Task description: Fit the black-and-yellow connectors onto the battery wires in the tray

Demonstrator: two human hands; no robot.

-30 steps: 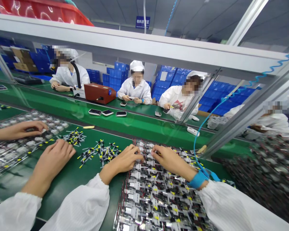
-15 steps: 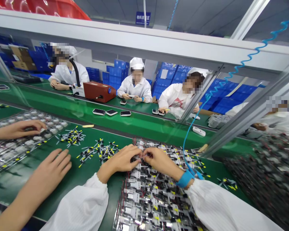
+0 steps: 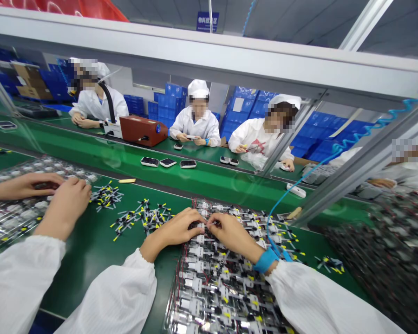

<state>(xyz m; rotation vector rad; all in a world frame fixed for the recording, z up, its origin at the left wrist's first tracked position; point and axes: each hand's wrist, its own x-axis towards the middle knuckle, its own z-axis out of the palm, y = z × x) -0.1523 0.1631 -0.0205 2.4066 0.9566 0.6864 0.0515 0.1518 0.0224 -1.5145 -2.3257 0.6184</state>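
White sleeves reached in from the bottom of the frame, over a green surface. At lower centre lay a clear tray crowded with white and black parts, some tipped yellow, red wires along its left side. Over its upper rows, at mid-frame, the left hand and the right hand met almost fingertip to fingertip. The left was partly open, fingers curled and thumb apart; the right was bent into a near-closed pinch. Whether either gripped a part could not be made out. A blue wristband circled the right wrist, joined by a blue cord.

Just left of the left hand lay a loose pile of yellow-tipped pieces. At centre left, a co-worker's hands worked over another tray; a dark heap of filled trays rose at lower right.

Beyond, three handheld devices rested on a green strip left of centre, before a reddish-brown box. Farther back, co-workers in white sat before stacked blue bins.
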